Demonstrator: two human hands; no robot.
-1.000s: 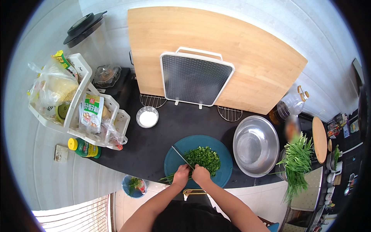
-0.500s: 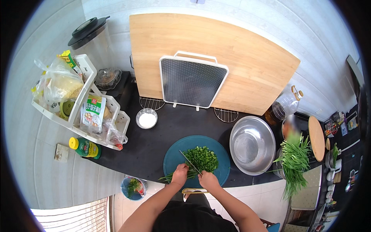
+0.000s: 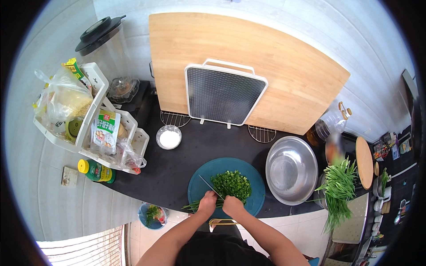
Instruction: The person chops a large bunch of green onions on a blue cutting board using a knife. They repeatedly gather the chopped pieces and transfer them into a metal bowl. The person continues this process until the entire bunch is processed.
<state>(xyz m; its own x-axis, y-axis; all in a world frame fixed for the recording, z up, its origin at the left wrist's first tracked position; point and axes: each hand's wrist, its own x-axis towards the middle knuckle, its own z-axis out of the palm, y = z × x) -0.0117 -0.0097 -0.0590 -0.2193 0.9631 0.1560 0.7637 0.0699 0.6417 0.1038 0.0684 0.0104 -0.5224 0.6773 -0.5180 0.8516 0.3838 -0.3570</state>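
At the far left a white tiered rack [image 3: 88, 128] of food packets stands at the edge of the dark surface [image 3: 177, 164], with a yellow-capped green bottle [image 3: 95, 170] below it and a small bowl of white powder [image 3: 169, 138] to its right. Near the front edge, the left hand [image 3: 207, 203] has its grip closed around a knife [image 3: 210, 186] whose blade angles up and left over a round teal cutting board [image 3: 199, 186]. Just beside it the right hand [image 3: 232, 205] presses its curled grip onto a bunch of green stalks [image 3: 195, 205] lying along the board's near edge, a heap of chopped greens [image 3: 231, 184] sits on the board above the hands, and further right are a steel bowl [image 3: 290, 169] and a bundle of uncut greens [image 3: 339, 186].
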